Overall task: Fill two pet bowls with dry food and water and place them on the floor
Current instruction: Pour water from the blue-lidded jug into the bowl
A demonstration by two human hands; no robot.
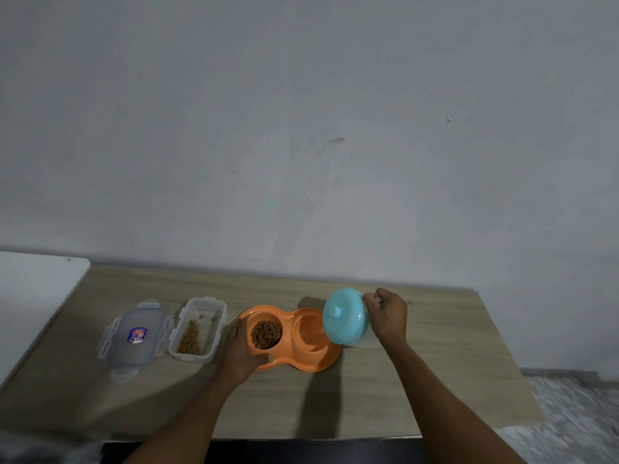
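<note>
Smooth orange plastic double bowl (pixel 301 358), clear plastic container (pixel 197 326), textured turquoise plastic jug lid (pixel 345 316), matt wood-grain bench (pixel 402 396).

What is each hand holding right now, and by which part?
Left hand grips the orange plastic double pet bowl by its left, kibble-side rim. Right hand holds the tilted clear jug with teal lid by its right side, apparently a handle.

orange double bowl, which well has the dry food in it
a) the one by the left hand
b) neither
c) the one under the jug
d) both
a: the brown kibble fills the well of the orange double bowl beside the left hand, and the other well, under the tilted teal-lidded jug held by the right hand, shows none.
</note>
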